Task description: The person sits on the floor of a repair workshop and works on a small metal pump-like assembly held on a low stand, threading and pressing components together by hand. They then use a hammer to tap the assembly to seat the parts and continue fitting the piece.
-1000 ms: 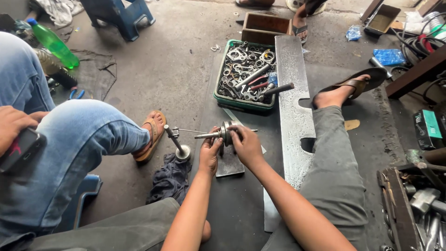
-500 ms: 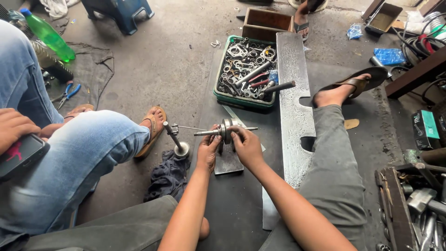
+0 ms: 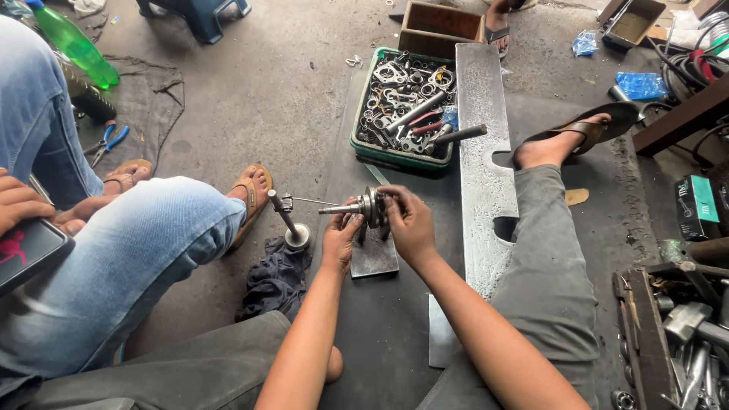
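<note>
Head view: both hands (image 3: pixel 340 237) (image 3: pixel 406 220) grip a crankshaft (image 3: pixel 366 207), apparently between closed fingers.

A dull grey metal shaft with round flanges (image 3: pixel 364 206) shows dark grease. The green plastic crate (image 3: pixel 402 156) holds silver-grey parts. The long steel plate (image 3: pixel 486 167) is mottled grey. A bright green plastic bottle (image 3: pixel 74 45) contrasts with faded blue denim jeans (image 3: pixel 129 258).
</note>
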